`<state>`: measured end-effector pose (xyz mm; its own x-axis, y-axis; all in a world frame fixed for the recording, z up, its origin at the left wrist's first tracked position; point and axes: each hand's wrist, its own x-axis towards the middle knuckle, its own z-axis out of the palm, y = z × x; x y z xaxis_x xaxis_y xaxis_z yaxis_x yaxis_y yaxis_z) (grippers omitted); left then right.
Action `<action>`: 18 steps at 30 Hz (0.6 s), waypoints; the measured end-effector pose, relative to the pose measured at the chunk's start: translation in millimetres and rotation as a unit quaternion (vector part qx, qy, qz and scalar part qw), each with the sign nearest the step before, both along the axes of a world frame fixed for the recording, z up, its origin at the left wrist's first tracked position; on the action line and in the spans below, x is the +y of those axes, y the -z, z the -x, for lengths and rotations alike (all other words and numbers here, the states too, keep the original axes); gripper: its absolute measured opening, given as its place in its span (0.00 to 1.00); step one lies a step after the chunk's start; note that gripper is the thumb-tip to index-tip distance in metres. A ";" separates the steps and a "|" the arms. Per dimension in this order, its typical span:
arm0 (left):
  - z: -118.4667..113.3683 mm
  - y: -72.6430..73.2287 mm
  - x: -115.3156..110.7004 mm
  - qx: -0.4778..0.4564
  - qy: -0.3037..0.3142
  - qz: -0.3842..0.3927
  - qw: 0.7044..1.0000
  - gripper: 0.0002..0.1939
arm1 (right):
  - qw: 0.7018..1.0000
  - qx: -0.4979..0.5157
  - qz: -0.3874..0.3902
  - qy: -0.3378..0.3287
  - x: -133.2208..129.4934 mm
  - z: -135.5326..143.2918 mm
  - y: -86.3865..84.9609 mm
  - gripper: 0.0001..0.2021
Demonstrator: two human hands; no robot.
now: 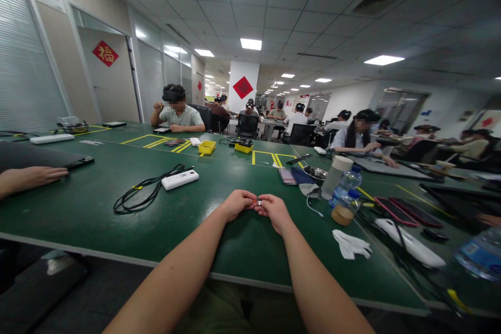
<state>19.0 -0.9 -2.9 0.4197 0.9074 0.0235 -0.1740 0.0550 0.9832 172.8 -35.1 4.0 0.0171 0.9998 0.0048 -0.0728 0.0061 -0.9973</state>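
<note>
Over the green table point(219, 177), my left hand point(237, 203) and my right hand point(275, 211) meet fingertip to fingertip. Both are closed in a pinch. Between them shows a small orange and silvery piece point(257, 202), too small to name; the fingers cover most of it. The left fingertips are at its orange side, the right ones at its silvery side. A white power bank point(180, 179) with a coiled black cable point(135, 201) lies to the left of my left hand. A crumpled white tissue point(351, 243) lies to the right of my right hand.
Bottles point(348, 185), a grey-white tumbler point(335, 177) and a metal bowl point(315, 173) stand at the right. Phones point(395, 211) and a white power strip point(410, 242) lie farther right. Yellow trays point(206, 147) sit ahead. Another person's hand point(37, 180) rests at the left on a laptop.
</note>
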 end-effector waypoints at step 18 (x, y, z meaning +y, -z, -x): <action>1.5 -1.0 -1.1 -0.003 -0.006 -0.014 1.000 0.09 | 1.000 0.001 -0.009 -0.004 4.2 0.7 4.8 0.10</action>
